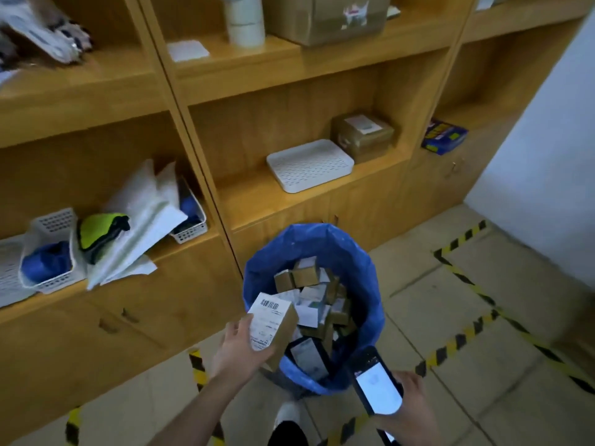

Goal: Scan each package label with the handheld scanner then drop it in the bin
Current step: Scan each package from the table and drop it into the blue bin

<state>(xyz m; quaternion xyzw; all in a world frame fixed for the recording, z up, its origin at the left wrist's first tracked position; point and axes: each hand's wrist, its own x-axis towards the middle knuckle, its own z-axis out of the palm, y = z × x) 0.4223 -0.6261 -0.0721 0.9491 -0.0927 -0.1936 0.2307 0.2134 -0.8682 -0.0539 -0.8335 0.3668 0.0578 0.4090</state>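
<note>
My left hand (pixel 236 344) grips a small brown cardboard package (pixel 274 323) with a white barcode label facing up, held over the near left rim of the bin (pixel 370 304). The bin is round with a blue plastic liner and holds several small labelled boxes. My right hand (pixel 410 402) holds the black handheld scanner (pixel 376 383), its white screen lit, just past the bin's near right rim. Another brown package (pixel 362 135) with a white label sits on a middle shelf.
A wooden shelf unit (pixel 289 72) fills the wall behind the bin. It carries a white perforated tray (pixel 309 165), white baskets (pixel 51 252) with blue items, white mailers, a large cardboard box (pixel 328 17) and a blue box (pixel 444 136). Yellow-black tape (pixel 463 336) marks the tiled floor.
</note>
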